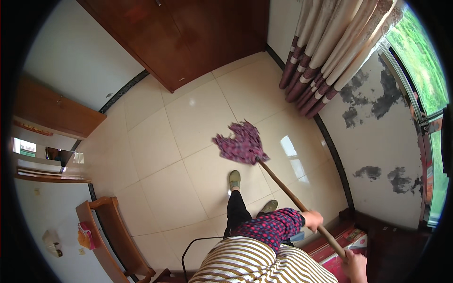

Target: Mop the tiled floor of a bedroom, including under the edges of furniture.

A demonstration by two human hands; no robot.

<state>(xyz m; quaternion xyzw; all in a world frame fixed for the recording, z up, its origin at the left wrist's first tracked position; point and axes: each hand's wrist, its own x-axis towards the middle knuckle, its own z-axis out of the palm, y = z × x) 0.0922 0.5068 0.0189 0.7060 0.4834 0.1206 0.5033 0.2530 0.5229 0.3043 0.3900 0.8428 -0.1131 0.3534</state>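
A mop with a wooden handle [285, 188] slants from the lower right up to the middle of the floor. Its head of purple cloth strips [241, 145] lies fanned out on the tiles, ahead of my feet. Wrapped round the middle of the handle is my left hand [312, 220], its arm in a dark sleeve with red and blue dots reaching across my body. Nearer the handle's upper end, my right hand [356, 265] is closed on it at the lower right edge of the view.
Glossy beige tiles [155, 188] cover the floor. A brown wooden cabinet [198, 37] stands at the far side, long curtains [325, 56] and a window at the right. An open door [56, 106] and a wooden chair [106, 231] are on the left. Red boxes [354, 236] sit beside my right hand.
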